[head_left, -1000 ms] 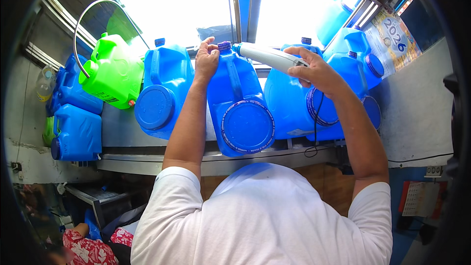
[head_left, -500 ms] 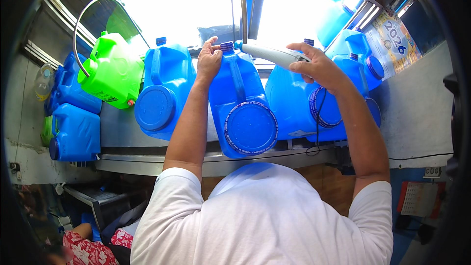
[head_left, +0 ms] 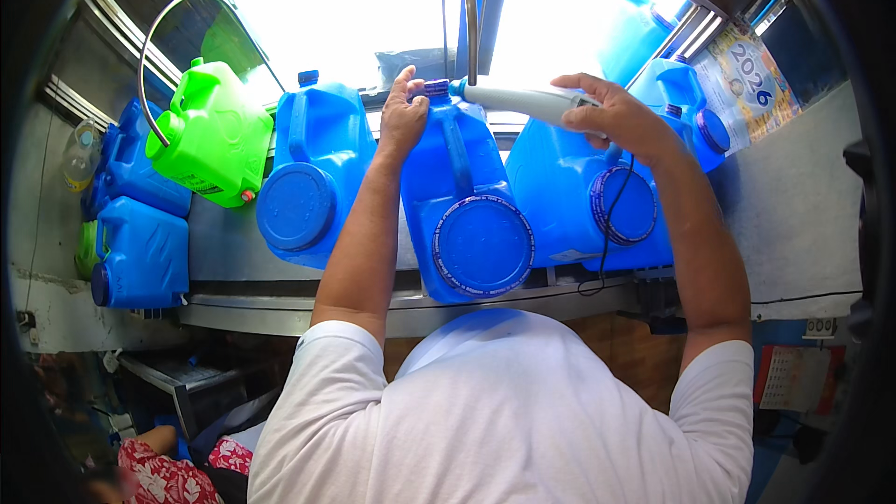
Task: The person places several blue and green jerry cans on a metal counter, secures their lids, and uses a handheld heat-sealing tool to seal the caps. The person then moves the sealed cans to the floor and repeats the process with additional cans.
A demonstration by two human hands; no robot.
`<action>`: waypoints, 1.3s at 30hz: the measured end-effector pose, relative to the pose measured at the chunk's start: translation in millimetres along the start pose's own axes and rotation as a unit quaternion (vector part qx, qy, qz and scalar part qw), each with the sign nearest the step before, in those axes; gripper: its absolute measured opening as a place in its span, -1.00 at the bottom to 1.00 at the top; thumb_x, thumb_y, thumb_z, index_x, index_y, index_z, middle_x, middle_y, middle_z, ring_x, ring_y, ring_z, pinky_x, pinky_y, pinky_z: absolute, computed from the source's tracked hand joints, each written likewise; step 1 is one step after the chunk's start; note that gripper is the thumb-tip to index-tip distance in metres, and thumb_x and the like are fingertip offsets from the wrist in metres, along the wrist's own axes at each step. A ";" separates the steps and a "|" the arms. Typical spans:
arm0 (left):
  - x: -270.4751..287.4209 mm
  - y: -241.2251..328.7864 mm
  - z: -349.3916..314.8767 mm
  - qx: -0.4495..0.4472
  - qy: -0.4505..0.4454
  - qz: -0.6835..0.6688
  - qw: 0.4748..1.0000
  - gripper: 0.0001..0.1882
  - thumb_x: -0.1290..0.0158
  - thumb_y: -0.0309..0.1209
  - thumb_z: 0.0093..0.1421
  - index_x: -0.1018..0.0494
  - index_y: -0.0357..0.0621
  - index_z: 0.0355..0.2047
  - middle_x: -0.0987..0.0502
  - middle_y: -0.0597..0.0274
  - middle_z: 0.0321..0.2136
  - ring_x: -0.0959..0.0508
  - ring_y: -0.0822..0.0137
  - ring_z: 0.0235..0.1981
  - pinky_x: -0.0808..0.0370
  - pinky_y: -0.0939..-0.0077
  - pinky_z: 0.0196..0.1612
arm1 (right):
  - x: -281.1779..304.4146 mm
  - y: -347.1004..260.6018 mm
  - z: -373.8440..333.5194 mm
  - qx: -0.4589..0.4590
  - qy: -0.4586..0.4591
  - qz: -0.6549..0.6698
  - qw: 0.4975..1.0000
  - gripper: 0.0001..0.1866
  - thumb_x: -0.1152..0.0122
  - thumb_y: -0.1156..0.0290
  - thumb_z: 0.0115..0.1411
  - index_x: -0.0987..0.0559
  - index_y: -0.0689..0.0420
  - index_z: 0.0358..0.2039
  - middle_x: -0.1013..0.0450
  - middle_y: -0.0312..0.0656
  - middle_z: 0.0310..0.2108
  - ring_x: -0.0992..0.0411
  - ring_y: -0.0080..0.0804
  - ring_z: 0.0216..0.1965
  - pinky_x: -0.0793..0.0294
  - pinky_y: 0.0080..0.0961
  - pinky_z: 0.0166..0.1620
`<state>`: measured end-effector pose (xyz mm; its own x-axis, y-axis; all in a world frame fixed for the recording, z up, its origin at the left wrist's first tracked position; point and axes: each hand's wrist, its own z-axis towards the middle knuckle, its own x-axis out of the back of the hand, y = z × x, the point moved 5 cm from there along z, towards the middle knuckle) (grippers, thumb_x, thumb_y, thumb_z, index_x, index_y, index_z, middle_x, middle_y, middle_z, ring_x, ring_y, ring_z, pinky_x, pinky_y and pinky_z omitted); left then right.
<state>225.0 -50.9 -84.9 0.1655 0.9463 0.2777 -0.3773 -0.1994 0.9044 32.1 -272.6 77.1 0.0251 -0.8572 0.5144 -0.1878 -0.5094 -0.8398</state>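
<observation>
A blue water jug [head_left: 457,159] stands upright in front of me, its big round lid [head_left: 483,243] facing me and banded with a printed strip. On top is a small cap [head_left: 436,88] with a dark printed band. Beside that cap is my left hand [head_left: 403,117], fingers apart and thumb near the neck; whether it touches is unclear. My right hand [head_left: 621,117] grips a white heat gun [head_left: 523,103], held level. Its blue tip points left at the cap, and a black cord [head_left: 611,215] hangs from its rear.
More blue jugs [head_left: 313,168] flank this one on the metal counter [head_left: 224,252]. A bright green jug [head_left: 215,135] with a curved hose [head_left: 154,33] in it stands left. A metal pipe [head_left: 469,14] hangs above. A person in red floral clothing [head_left: 168,471] is at lower left.
My right hand has shifted slightly right and levelled the heat gun, its rear end rising. The left hand stays by the cap. The view has shifted slightly.
</observation>
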 end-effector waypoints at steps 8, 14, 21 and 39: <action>-15.7 -7.9 3.4 -0.018 -0.041 -0.037 0.998 -0.39 -0.01 -0.47 0.15 -0.27 -0.09 0.26 -0.54 0.04 0.00 -0.56 0.33 -0.08 -0.47 0.36 0.04 | 31.0 -20.8 13.1 0.025 -0.009 -0.061 0.998 -0.31 -0.30 0.11 0.05 -0.43 0.17 0.17 -0.46 -0.11 -0.39 -0.36 -0.55 -0.56 -0.36 -0.67 -0.53; -28.4 4.8 -0.5 0.013 -0.087 -0.056 0.995 -0.38 -0.02 -0.47 0.13 -0.28 -0.07 0.26 -0.57 0.08 -0.05 -0.56 0.33 -0.08 -0.44 0.40 0.09 | 44.9 -41.6 20.7 0.014 -0.054 -0.119 0.991 -0.28 -0.27 0.10 0.01 -0.43 0.21 0.16 -0.46 -0.08 -0.39 -0.37 -0.54 -0.58 -0.37 -0.64 -0.57; -31.4 17.8 -1.3 0.049 -0.108 -0.080 0.990 -0.39 0.00 -0.46 0.13 -0.29 -0.07 0.25 -0.58 0.12 -0.07 -0.55 0.30 -0.05 -0.42 0.36 0.11 | 52.3 -53.0 30.3 0.025 -0.077 -0.188 0.979 -0.25 -0.26 0.09 -0.02 -0.43 0.22 0.17 -0.46 -0.08 -0.40 -0.35 -0.56 -0.62 -0.35 -0.64 -0.60; -32.1 14.3 -2.8 0.012 -0.074 -0.059 0.995 -0.48 -0.01 -0.48 0.14 -0.36 -0.14 0.17 -0.57 0.16 -0.19 -0.56 0.31 -0.12 -0.46 0.37 0.05 | 28.0 -5.8 -9.7 0.025 -0.045 -0.117 0.992 -0.33 -0.25 0.22 -0.02 -0.43 0.12 0.16 -0.44 -0.13 -0.30 -0.42 -0.50 -0.38 -0.42 -0.61 -0.43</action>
<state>211.7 -83.4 -81.8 0.3407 0.9157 0.2133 -0.3265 -0.0975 0.9401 24.3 -292.9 98.1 0.1497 -0.7169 0.6810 -0.1186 -0.6968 -0.7074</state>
